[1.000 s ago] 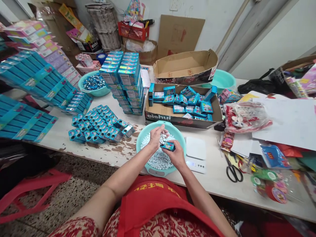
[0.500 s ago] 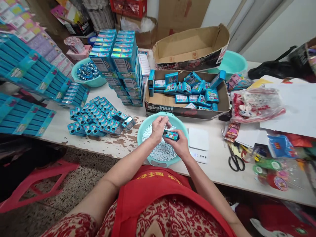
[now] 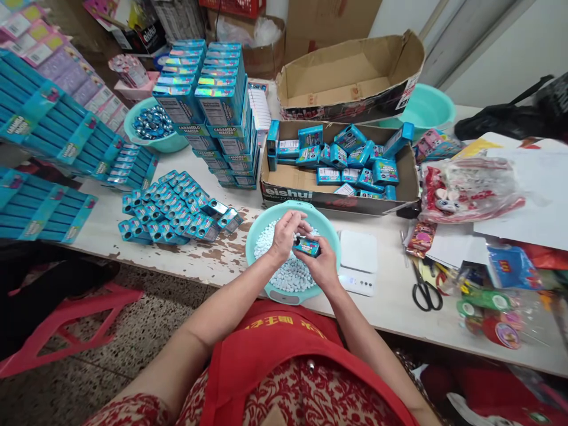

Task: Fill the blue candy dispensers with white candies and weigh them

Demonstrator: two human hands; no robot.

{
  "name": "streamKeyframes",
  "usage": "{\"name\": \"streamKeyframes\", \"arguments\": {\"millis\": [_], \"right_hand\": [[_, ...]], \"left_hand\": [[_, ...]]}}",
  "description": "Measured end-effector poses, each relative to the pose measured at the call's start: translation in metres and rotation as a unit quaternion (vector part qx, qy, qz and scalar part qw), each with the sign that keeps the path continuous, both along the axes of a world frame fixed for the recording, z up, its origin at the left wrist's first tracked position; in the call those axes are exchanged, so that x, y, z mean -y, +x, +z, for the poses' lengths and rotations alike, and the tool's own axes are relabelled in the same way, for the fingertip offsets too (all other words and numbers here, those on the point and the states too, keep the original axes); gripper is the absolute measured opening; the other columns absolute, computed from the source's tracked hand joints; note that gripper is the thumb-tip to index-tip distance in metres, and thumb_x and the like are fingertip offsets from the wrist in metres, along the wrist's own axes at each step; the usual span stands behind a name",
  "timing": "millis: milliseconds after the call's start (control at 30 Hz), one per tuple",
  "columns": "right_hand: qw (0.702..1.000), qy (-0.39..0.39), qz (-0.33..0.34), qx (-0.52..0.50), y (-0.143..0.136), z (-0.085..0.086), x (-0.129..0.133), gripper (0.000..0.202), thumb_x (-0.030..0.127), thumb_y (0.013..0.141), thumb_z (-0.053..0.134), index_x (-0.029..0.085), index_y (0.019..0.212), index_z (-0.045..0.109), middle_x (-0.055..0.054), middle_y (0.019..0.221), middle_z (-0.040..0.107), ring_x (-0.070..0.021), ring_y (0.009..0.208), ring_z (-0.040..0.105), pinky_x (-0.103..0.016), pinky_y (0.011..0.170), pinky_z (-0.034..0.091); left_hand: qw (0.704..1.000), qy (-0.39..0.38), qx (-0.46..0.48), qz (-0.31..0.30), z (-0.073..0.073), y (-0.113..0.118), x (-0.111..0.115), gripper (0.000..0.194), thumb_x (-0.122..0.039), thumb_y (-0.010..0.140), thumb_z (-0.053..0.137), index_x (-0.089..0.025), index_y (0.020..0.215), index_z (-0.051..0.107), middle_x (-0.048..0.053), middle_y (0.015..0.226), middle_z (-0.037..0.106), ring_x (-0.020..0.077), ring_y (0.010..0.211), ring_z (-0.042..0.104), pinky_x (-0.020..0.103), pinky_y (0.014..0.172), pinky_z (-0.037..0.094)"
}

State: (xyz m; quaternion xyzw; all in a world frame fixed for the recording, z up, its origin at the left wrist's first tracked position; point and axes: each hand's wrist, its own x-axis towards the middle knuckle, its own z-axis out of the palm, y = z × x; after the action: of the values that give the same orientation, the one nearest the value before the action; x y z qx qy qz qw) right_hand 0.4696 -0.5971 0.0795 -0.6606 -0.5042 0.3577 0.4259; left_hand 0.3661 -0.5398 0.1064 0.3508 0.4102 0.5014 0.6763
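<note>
A turquoise basin holding many small pale blue candies is in front of me. Over it, my right hand grips a small blue candy box lying on its side, one end toward my other hand. My left hand is curled at that end of the box, above the candies. Its fingers are bent together, and whatever they hold is hidden. To the left, on the worn table, lie many similar blue boxes in rows, dark round holes in their ends.
Behind the basin, a cardboard tray holds several loose blue boxes. Stacked box packs stand left of it. A white scale sits right of the basin, with black scissors beyond it. A bowl of shiny wrapped sweets is at back left.
My left hand has lowered slightly, its fingers now reaching farther over the end of the box. The box stays in my right hand, turned a little. The view has shifted slightly.
</note>
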Motion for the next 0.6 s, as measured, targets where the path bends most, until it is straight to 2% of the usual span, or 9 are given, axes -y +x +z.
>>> {"name": "streamKeyframes", "arguments": {"millis": [100, 200, 333, 433, 500, 533, 600], "right_hand": [[1.0, -0.018, -0.006, -0.019, 0.001, -0.002, 0.001, 0.036, 0.035, 0.059, 0.073, 0.02, 0.089, 0.059, -0.003, 0.089, 0.06, -0.0218, 0.084, 0.058, -0.034, 0.077, 0.044], [0.999, -0.025, -0.016, -0.044, 0.002, -0.005, -0.001, 0.037, 0.034, 0.059, 0.074, 0.019, 0.091, 0.06, -0.003, 0.091, 0.061, -0.0219, 0.085, 0.059, -0.035, 0.078, 0.044], [0.997, -0.028, -0.033, -0.068, 0.003, -0.008, -0.004, 0.036, 0.031, 0.059, 0.074, 0.02, 0.091, 0.061, -0.002, 0.089, 0.061, -0.0217, 0.085, 0.059, -0.035, 0.079, 0.044], [0.995, -0.027, -0.028, -0.093, 0.01, -0.007, -0.002, 0.037, 0.032, 0.057, 0.077, 0.02, 0.089, 0.061, -0.001, 0.087, 0.062, -0.0214, 0.084, 0.059, -0.035, 0.078, 0.045], [0.992, -0.017, -0.029, -0.118, 0.018, -0.007, 0.002, 0.039, 0.033, 0.057, 0.079, 0.021, 0.09, 0.061, -0.001, 0.089, 0.062, -0.021, 0.084, 0.059, -0.034, 0.077, 0.045], [0.991, -0.008, -0.036, -0.126, 0.023, -0.006, 0.005, 0.039, 0.033, 0.058, 0.079, 0.021, 0.09, 0.061, -0.001, 0.09, 0.062, -0.0208, 0.085, 0.059, -0.034, 0.077, 0.046], [0.991, 0.007, -0.039, -0.125, 0.032, -0.006, 0.011, 0.038, 0.033, 0.058, 0.08, 0.022, 0.09, 0.061, -0.001, 0.091, 0.061, -0.0207, 0.086, 0.059, -0.033, 0.078, 0.046]], "left_hand": [[0.999, 0.022, -0.016, -0.035, -0.002, -0.001, 0.002, 0.034, -0.049, 0.083, 0.05, -0.016, 0.089, 0.055, 0.004, 0.067, 0.064, 0.0152, 0.063, 0.063, 0.027, 0.064, 0.049], [0.999, 0.027, -0.004, -0.026, -0.006, 0.002, 0.003, 0.036, -0.05, 0.084, 0.048, -0.016, 0.091, 0.056, 0.006, 0.074, 0.066, 0.0161, 0.068, 0.064, 0.028, 0.067, 0.049], [1.0, 0.015, 0.016, -0.014, -0.003, 0.008, 0.003, 0.034, -0.049, 0.083, 0.051, -0.016, 0.091, 0.056, 0.005, 0.081, 0.065, 0.0126, 0.061, 0.062, 0.025, 0.06, 0.047], [1.0, 0.028, 0.008, 0.007, -0.002, 0.003, -0.003, 0.034, -0.049, 0.084, 0.049, -0.016, 0.088, 0.056, 0.002, 0.072, 0.061, 0.0096, 0.05, 0.056, 0.023, 0.052, 0.042], [0.996, 0.051, -0.059, 0.053, -0.012, -0.006, -0.015, 0.035, -0.049, 0.087, 0.042, -0.017, 0.087, 0.056, 0.001, 0.067, 0.059, 0.0087, 0.046, 0.05, 0.022, 0.047, 0.039], [0.986, 0.072, -0.137, 0.064, -0.021, -0.011, -0.022, 0.037, -0.048, 0.09, 0.036, -0.017, 0.088, 0.056, 0.001, 0.067, 0.059, 0.0094, 0.047, 0.05, 0.023, 0.048, 0.039], [0.934, 0.118, -0.336, 0.028, -0.047, -0.017, -0.038, 0.039, -0.043, 0.093, 0.028, -0.018, 0.09, 0.058, 0.004, 0.076, 0.062, 0.0134, 0.061, 0.057, 0.026, 0.059, 0.045]]}}
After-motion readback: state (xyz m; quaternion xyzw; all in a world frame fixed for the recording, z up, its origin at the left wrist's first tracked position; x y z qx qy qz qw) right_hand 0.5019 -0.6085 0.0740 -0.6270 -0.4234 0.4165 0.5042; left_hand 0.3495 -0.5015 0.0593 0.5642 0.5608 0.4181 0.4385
